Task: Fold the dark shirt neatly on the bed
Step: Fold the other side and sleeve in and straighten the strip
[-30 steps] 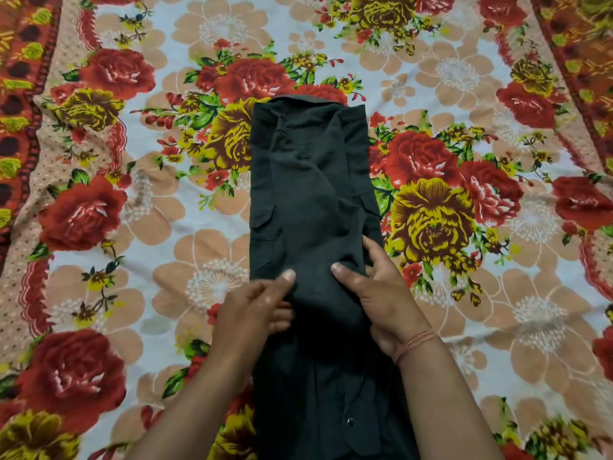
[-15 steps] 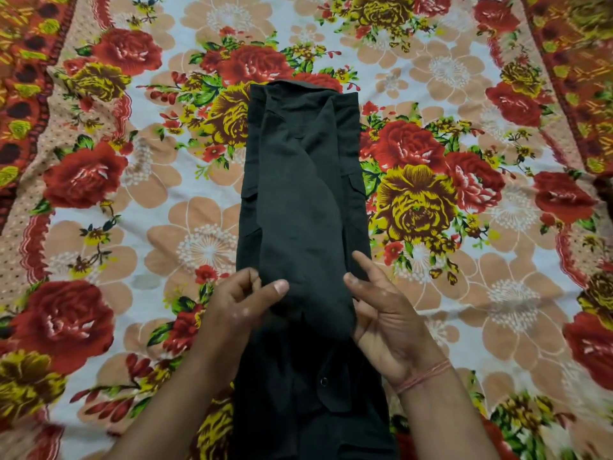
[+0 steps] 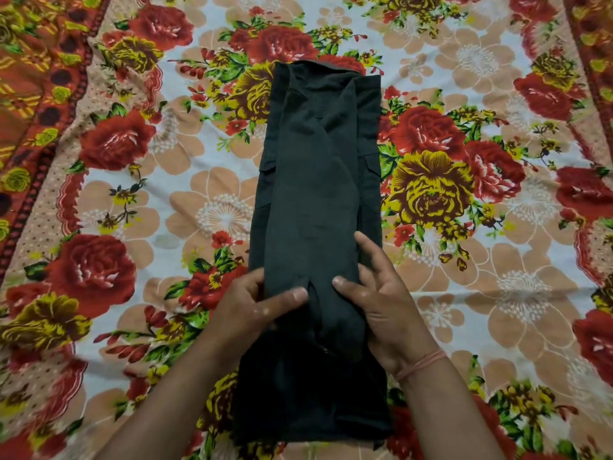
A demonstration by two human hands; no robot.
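Note:
The dark shirt (image 3: 315, 180) lies as a long narrow strip down the middle of the bed, its sides and sleeves folded in over the body and its collar end farthest from me. My left hand (image 3: 252, 307) pinches the left edge of the folded sleeve layer, thumb on top. My right hand (image 3: 381, 303) grips the same layer from the right, thumb on the cloth and fingers spread along the shirt's right edge. The two thumbs almost meet at the strip's middle. The hem end lies nearest me, between my forearms.
The floral bedsheet (image 3: 205, 207), with red and yellow roses on white, covers the whole bed. A red patterned border (image 3: 36, 94) runs along the left side, and another border (image 3: 593, 61) along the right. A thread band sits on my right wrist (image 3: 421, 363).
Both hands have closed in on the folded sleeve layer, the thumbs nearer each other. The view has drifted so the shirt's near hem now shows.

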